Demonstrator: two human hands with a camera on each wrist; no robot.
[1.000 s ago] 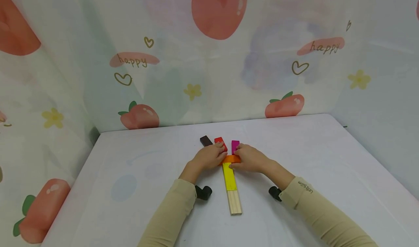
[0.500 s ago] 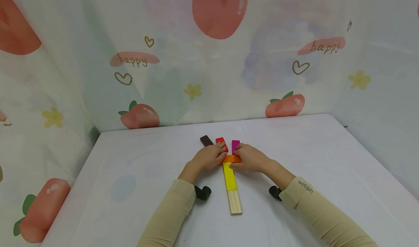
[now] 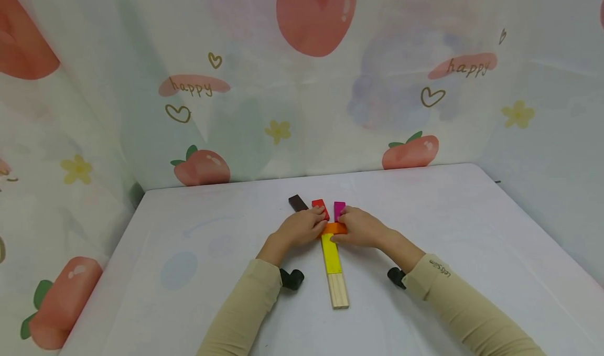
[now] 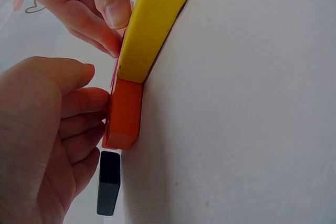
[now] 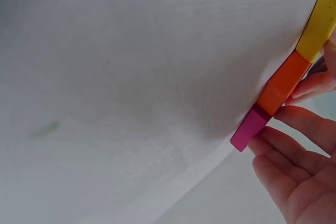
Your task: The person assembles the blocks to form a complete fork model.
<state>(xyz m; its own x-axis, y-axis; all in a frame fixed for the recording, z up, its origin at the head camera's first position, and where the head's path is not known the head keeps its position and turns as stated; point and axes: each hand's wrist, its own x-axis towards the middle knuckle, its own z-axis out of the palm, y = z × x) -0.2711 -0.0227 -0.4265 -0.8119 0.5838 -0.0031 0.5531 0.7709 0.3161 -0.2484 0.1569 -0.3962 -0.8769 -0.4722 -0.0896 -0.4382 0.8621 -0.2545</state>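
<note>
In the head view, my left hand (image 3: pixel 302 226) lays its fingertips on a red wooden block (image 3: pixel 319 203). Its thumb lies by the left end of an orange block (image 3: pixel 337 228). Fingers of my right hand (image 3: pixel 363 227) touch a magenta block (image 3: pixel 339 207), and the thumb touches the yellow block (image 3: pixel 332 254) near its far end. The orange block crosses at that end. In the left wrist view, the left fingertips rest against the orange block (image 4: pixel 125 111). The right wrist view shows right fingers beside the magenta block (image 5: pixel 250 127). Hands partly cover the red and magenta blocks.
Plain wood (image 3: pixel 338 290) continues the line at the yellow block's near end. A dark block (image 3: pixel 298 203) lies slanted beyond the left hand. All rest on a white-covered table (image 3: pixel 212 303), with a printed fabric backdrop (image 3: pixel 302 94) behind its far edge.
The red block has shifted slightly to the right under my left fingertips, closer to the magenta block. The right hand and the other blocks stay practically where they were.
</note>
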